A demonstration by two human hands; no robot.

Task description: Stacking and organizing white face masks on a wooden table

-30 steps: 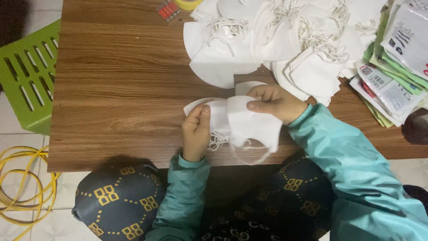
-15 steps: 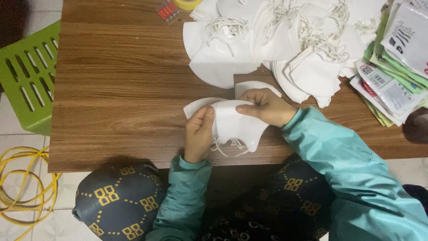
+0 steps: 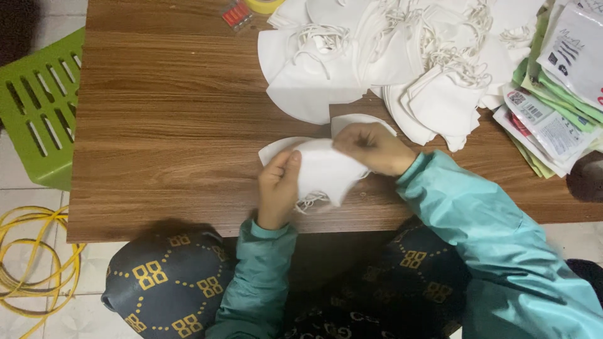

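A white face mask (image 3: 326,172) sits between both hands, just above the wooden table (image 3: 169,125). The left hand (image 3: 277,185) pinches its near edge; the right hand (image 3: 372,147) grips its far side. Beyond the right hand lies a pile of masks (image 3: 389,56), with packets (image 3: 553,94) farther right. A green stool (image 3: 38,107) stands well left.

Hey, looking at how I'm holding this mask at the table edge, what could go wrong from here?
The mask sits near the table edge, held by the left hand and right hand; its ear loops dangle by the rim and might snag or pull it off. The mask pile lies close behind, so a sweep of the right hand could drag others along.
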